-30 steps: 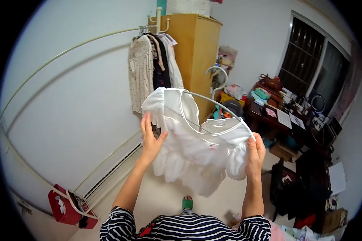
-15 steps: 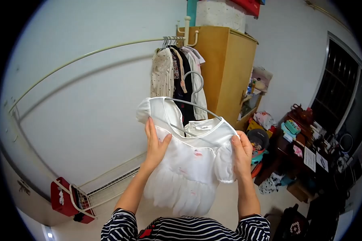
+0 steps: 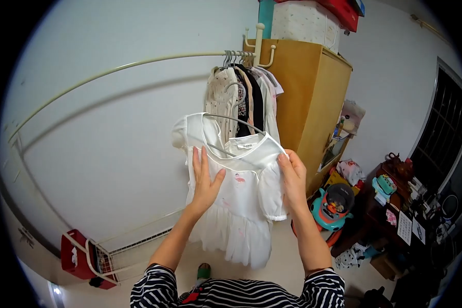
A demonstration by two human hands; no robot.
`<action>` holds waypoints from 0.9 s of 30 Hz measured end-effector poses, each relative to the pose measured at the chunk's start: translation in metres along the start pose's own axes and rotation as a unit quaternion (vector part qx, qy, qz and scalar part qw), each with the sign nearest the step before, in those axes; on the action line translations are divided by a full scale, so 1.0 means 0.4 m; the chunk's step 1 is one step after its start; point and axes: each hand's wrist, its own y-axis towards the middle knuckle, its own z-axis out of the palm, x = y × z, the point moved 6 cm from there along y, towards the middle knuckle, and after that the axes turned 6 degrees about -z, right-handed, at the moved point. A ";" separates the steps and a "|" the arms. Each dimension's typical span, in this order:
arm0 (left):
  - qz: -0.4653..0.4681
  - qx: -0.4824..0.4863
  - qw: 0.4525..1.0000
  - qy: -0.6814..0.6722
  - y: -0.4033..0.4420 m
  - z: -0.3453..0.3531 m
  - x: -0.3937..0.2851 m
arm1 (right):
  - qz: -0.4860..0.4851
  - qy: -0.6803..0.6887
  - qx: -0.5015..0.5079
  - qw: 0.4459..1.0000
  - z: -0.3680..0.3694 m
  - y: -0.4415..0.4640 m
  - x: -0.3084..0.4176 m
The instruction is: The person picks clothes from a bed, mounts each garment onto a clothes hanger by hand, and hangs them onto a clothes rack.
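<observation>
A white child's dress (image 3: 231,205) with puffed sleeves, a gauzy skirt and small pink bird motifs hangs in front of me on a grey hanger (image 3: 236,119). The hanger's hook sticks up above the neckline, in front of the hung clothes. My left hand (image 3: 206,182) lies against the front of the bodice, fingers stretched and thumb apart. At the dress's right shoulder seam, my right hand (image 3: 293,177) pinches the fabric between thumb and fingers. The lower skirt hangs free.
A cream clothes rail (image 3: 138,63) crosses the wall, with several garments (image 3: 222,84) at its right end. Beside them stands a wooden wardrobe (image 3: 313,92). A red bin (image 3: 77,256) is lower left; a teal ride-on toy (image 3: 331,210) and a cluttered desk (image 3: 369,226) are right.
The view has turned left, so the rail and wardrobe sit further right. The dress has shifted slightly left and up in view. My left hand's fingers now lie on the bodice front.
</observation>
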 end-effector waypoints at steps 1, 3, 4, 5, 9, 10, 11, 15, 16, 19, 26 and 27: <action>-0.002 0.008 1.000 -0.018 0.026 0.009 0.016 | -0.006 -0.005 -0.002 1.000 0.014 0.026 -0.014; 0.012 0.014 0.999 -0.031 0.079 0.027 0.056 | -0.014 -0.015 -0.005 1.000 0.043 0.079 -0.049; 0.023 0.019 0.999 -0.042 0.111 0.035 0.077 | -0.019 -0.024 -0.005 1.000 0.061 0.108 -0.067; 0.030 0.020 0.998 -0.046 0.137 0.040 0.098 | -0.026 -0.027 -0.009 0.999 0.079 0.136 -0.084; 0.043 0.029 0.996 -0.068 0.254 0.052 0.171 | -0.036 -0.042 -0.018 0.998 0.159 0.265 -0.173; 0.036 0.032 0.996 -0.077 0.281 0.049 0.190 | -0.046 -0.052 -0.016 0.997 0.180 0.297 -0.192; 0.038 0.035 0.995 -0.080 0.314 0.047 0.209 | -0.047 -0.072 -0.022 0.996 0.198 0.336 -0.214; 0.065 0.054 0.993 -0.086 0.417 0.031 0.277 | -0.082 -0.093 -0.043 0.991 0.269 0.460 -0.288; 0.066 0.058 0.993 -0.085 0.432 0.024 0.283 | -0.083 -0.094 -0.046 0.991 0.278 0.483 -0.299; 0.077 0.060 0.993 -0.074 0.484 0.007 0.322 | -0.107 -0.156 -0.063 0.980 0.310 0.567 -0.332; 0.073 0.072 0.990 -0.100 0.535 -0.010 0.397 | -0.123 -0.189 -0.099 0.969 0.370 0.703 -0.359; 0.073 0.072 0.989 -0.104 0.538 -0.008 0.406 | -0.122 -0.190 -0.099 0.969 0.371 0.713 -0.370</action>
